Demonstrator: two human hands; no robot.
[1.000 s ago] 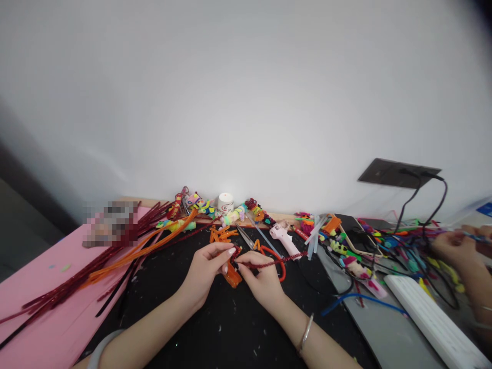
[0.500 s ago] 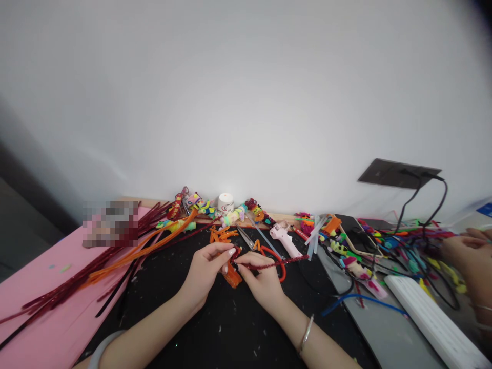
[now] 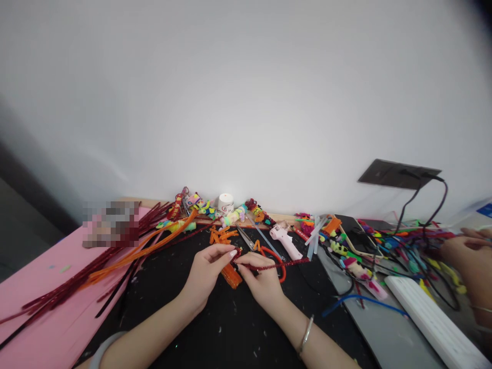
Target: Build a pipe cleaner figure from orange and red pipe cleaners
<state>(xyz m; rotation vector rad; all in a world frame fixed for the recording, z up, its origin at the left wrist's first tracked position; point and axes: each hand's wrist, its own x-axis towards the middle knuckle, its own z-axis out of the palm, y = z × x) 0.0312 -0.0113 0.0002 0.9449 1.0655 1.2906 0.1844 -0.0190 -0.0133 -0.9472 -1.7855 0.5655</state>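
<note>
A dark red tinsel pipe cleaner runs from between my fingertips out to the right, its near end bent into a small curl. My left hand pinches that curled end between thumb and forefinger. Close beside it, my right hand grips the stem, fingers closed, with the long tail passing over the knuckles. Just under the fingertips lies a flat orange piece on the black mat. Beyond the hands are scissors with red-orange handles and several short orange pipe cleaner pieces.
Dark red pipe cleaners lie in a bundle on the pink surface at left. A pale pink glue gun and a white cup stand near the wall. At right are a power strip, cables and another person's hand.
Both hands stay almost in place, with only slight finger shifts at the curled end. The other person's hand at right has moved a little.
</note>
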